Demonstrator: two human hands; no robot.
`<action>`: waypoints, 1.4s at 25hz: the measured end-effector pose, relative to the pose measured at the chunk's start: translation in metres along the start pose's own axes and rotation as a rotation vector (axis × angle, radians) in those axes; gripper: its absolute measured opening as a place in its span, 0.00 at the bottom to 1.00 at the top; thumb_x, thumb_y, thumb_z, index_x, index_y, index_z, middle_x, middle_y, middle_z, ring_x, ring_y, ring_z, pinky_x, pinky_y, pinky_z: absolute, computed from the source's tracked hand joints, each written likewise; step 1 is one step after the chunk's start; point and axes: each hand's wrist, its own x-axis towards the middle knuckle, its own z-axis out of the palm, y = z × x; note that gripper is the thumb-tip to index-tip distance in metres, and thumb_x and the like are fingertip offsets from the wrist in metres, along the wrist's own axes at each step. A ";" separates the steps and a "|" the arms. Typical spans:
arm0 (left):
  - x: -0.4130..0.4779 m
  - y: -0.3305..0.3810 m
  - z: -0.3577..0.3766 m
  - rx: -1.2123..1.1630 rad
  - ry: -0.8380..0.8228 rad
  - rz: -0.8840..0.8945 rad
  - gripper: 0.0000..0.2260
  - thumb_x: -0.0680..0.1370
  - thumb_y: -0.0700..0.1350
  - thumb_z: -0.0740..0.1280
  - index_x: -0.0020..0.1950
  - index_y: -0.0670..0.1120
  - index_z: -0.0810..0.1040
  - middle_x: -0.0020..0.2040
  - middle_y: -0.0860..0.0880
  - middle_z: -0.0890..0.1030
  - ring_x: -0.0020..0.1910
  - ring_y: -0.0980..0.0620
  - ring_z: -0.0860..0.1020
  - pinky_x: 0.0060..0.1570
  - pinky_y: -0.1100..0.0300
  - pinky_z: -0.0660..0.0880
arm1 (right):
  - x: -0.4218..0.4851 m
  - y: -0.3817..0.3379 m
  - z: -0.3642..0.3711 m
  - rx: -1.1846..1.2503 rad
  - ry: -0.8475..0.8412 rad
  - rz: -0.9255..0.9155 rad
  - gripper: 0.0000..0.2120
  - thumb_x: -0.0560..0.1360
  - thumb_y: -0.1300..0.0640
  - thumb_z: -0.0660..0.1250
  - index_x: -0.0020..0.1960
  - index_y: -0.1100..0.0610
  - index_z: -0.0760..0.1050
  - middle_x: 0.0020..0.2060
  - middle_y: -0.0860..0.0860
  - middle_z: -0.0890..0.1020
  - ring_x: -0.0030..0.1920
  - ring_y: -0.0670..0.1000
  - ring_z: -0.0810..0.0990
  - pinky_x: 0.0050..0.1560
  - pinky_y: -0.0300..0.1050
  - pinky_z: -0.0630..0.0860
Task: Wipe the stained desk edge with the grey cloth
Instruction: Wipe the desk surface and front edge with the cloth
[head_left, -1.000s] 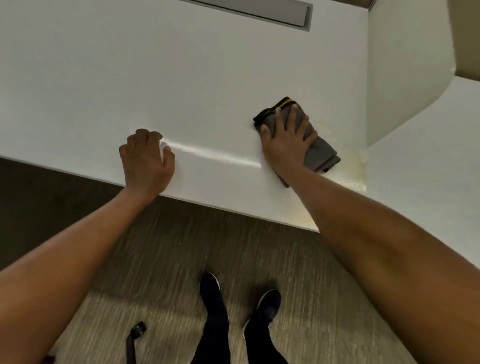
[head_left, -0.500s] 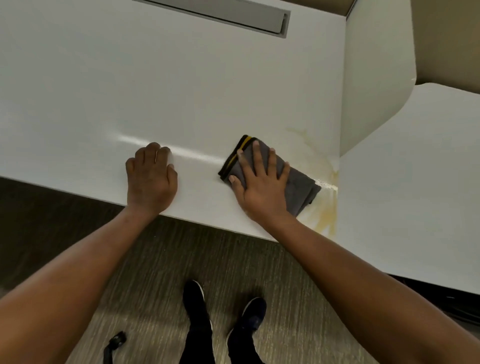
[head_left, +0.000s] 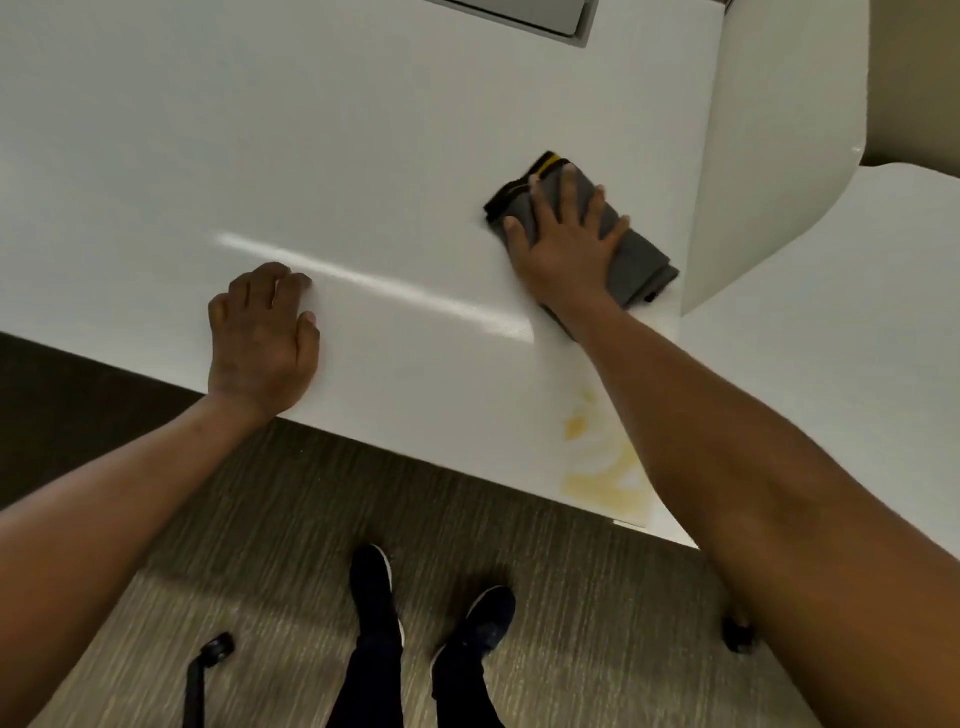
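Observation:
A folded grey cloth (head_left: 636, 254) with a black and yellow edge lies on the white desk (head_left: 311, 130). My right hand (head_left: 563, 241) presses flat on the cloth with fingers spread. A yellowish stain (head_left: 602, 467) marks the desk's near edge, below and to the left of my right forearm, apart from the cloth. My left hand (head_left: 262, 338) rests palm down on the desk near its front edge, fingers slightly curled, holding nothing.
A white divider panel (head_left: 769, 156) stands at the desk's right end, with a second white surface (head_left: 841, 338) beyond it. A grey slot (head_left: 524, 13) runs along the desk's back. Below are carpet, my two dark shoes (head_left: 374, 587) and chair castors (head_left: 218, 649).
My right hand has pushed the cloth away from the front edge, toward the back of the desk, uncovering the stain at the edge. The left hand stays planted.

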 end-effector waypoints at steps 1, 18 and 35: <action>0.000 0.000 -0.001 0.001 0.003 -0.001 0.20 0.78 0.47 0.57 0.67 0.40 0.72 0.67 0.38 0.73 0.66 0.35 0.70 0.60 0.41 0.67 | -0.008 0.017 -0.004 0.008 0.019 0.080 0.33 0.82 0.33 0.46 0.83 0.43 0.48 0.84 0.52 0.44 0.82 0.65 0.42 0.75 0.76 0.39; -0.001 -0.001 -0.002 0.013 0.037 0.021 0.18 0.78 0.45 0.58 0.66 0.41 0.71 0.66 0.38 0.73 0.65 0.36 0.71 0.59 0.43 0.67 | -0.020 -0.033 0.010 0.040 0.001 0.083 0.36 0.80 0.32 0.46 0.84 0.45 0.48 0.84 0.54 0.43 0.81 0.67 0.41 0.75 0.75 0.39; -0.002 0.000 -0.002 -0.008 0.041 0.023 0.19 0.77 0.45 0.57 0.66 0.41 0.71 0.66 0.37 0.72 0.65 0.35 0.70 0.61 0.43 0.66 | -0.049 -0.051 0.016 0.058 -0.025 -0.025 0.35 0.81 0.31 0.50 0.83 0.44 0.51 0.84 0.53 0.46 0.82 0.66 0.43 0.76 0.73 0.40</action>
